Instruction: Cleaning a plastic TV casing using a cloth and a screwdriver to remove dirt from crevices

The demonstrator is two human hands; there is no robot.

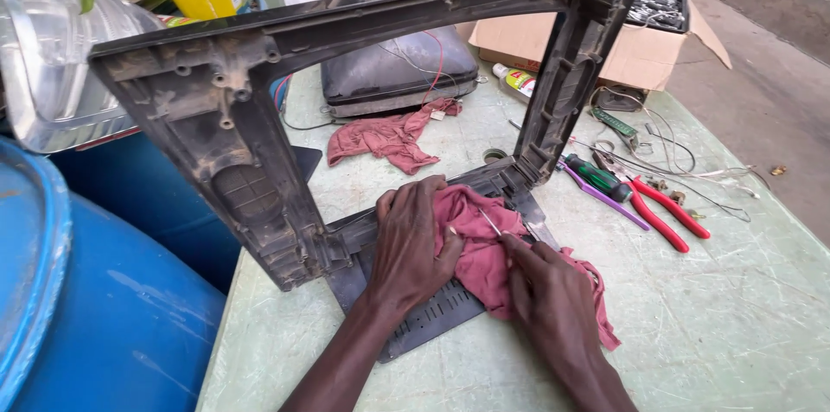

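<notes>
A large dark plastic frame (pixel 216 118) from an old television stands tilted on the pale green table (pixel 735 325), its lower bar lying flat under my hands. My left hand (pixel 411 243) presses flat on that lower bar, its fingertips on a crumpled red rag (pixel 475 248). On the rag's right side rests my right hand (pixel 545 291), fingers closed around a thin metal tool (pixel 491 223) whose tip pokes out over the cloth. Part of the rag trails out past my right wrist.
A grey picture tube (pixel 393 70) lies behind the frame with a second red rag (pixel 385 137). Red-handled pliers (pixel 661 209), a green screwdriver (pixel 596 177) and loose wires lie to the right. A cardboard box (pixel 644 53) stands behind; a blue barrel (pixel 95 308) stands at left.
</notes>
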